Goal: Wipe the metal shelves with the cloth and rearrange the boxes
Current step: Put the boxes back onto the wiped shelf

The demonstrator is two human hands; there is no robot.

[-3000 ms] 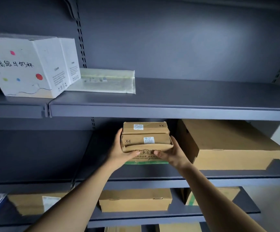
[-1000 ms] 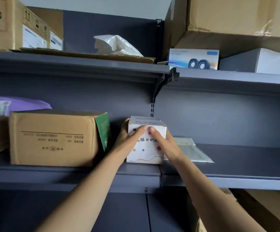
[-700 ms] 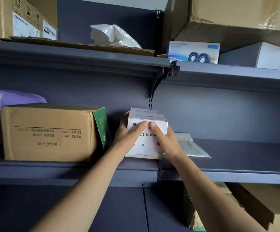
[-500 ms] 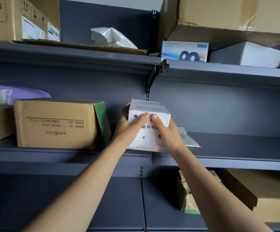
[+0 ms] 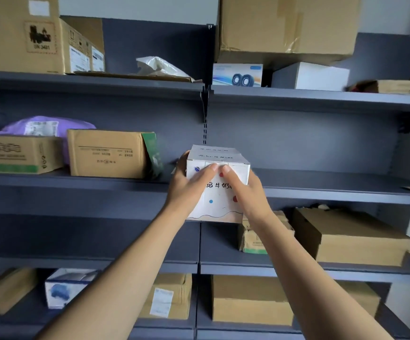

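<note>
Box (image 5: 220, 192) white, clamped between left hand (image 5: 191, 186) and right hand (image 5: 244, 192), clear of shelf (image 5: 321, 186). Rearranging step; next: set down at 3 o'clock, on bare shelf.

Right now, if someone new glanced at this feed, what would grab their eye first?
The white box with coloured dots, gripped by the left hand and right hand at centre, in front of the middle shelf. Next, the purple bag behind the cardboard boxes at left on that shelf. Then the speaker box on the top shelf, right of the upright.
</note>
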